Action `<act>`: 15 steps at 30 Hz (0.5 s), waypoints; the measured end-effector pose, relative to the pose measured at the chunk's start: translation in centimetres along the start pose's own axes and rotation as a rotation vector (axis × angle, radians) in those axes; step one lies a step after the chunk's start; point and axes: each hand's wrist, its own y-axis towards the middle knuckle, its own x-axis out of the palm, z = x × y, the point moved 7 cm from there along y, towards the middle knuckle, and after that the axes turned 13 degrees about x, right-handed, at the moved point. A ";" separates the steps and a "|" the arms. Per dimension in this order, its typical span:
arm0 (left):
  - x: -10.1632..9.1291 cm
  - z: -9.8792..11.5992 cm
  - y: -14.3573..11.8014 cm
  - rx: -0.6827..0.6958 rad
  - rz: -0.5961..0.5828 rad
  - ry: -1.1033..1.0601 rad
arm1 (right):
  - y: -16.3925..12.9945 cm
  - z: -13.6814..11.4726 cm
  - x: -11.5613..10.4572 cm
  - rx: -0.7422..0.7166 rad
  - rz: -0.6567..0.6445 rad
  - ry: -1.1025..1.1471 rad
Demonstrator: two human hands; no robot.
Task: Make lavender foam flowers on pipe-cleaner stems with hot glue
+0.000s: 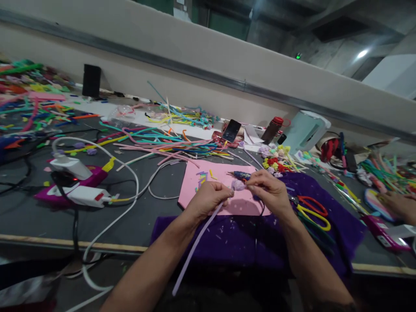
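A co-worker's hand (401,207) is cut off by the right edge.

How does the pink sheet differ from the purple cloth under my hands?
The pink sheet is light pink, stiff-looking and flat with straight edges; the purple cloth is dark purple, soft and uneven at its edge. The sheet is the smaller and lies partly on the cloth, which reaches the table's near edge. Both carry small scraps.

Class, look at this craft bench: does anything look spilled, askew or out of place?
Yes. Small cut scraps lie scattered over the pink sheet, and pale flecks dot the purple cloth. Loose strips sprawl across the table in a tangle.
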 end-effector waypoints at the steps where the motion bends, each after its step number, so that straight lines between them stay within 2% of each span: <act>1: 0.0 0.1 0.0 0.005 0.002 0.027 | 0.2 0.0 -0.2 -0.009 -0.008 -0.006; 8: 0.2 -0.8 0.4 0.031 -0.039 0.122 | 0.7 0.0 0.8 -0.064 -0.104 -0.060; 15: 0.6 -1.5 0.5 0.034 -0.115 0.130 | 0.3 0.1 1.0 -0.127 -0.154 -0.120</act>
